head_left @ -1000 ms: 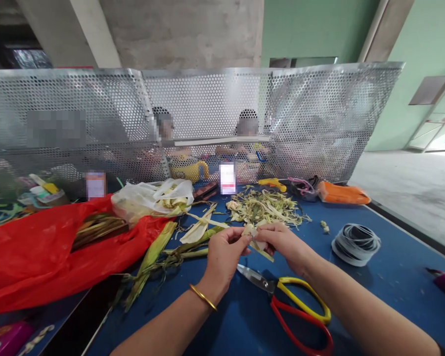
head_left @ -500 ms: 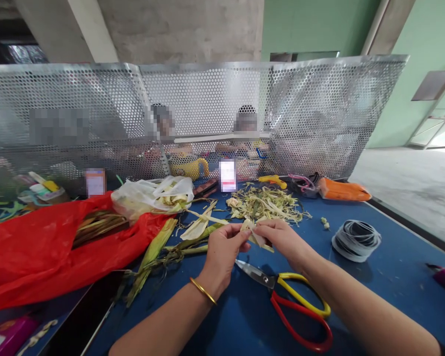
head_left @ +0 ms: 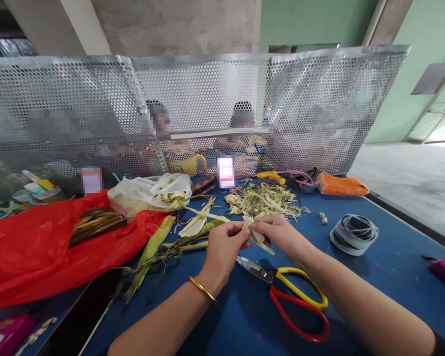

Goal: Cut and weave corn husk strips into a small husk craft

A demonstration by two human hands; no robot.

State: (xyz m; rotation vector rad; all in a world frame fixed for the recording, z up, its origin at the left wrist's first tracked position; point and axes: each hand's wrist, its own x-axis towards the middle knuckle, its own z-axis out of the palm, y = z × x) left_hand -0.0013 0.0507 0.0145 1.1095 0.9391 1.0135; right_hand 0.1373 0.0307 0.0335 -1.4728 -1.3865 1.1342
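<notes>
My left hand [head_left: 224, 249] and my right hand [head_left: 282, 235] meet over the middle of the blue table. Between their pinched fingertips is a small pale piece of corn husk [head_left: 258, 237], partly covered by the fingers; a narrow end sticks out below. Just beneath my hands lie scissors [head_left: 264, 273] with one yellow and one red handle, blades pointing left and untouched. Beyond the fingers sits a heap of shredded husk [head_left: 270, 200]. To the left of my left hand are longer husk leaves [head_left: 154, 249], some green.
A red plastic bag [head_left: 29, 242] with dry brown leaves and a white bag [head_left: 129, 198] of husk lie left. At right are a coil of pale strip [head_left: 354, 235] and an orange packet [head_left: 341, 185]. A perforated metal screen [head_left: 203, 84] stands behind, with people beyond it.
My fingers have shifted slightly on the husk, and more of its narrow lower end shows. The view has tilted a little; the scissors and heap lie as before.
</notes>
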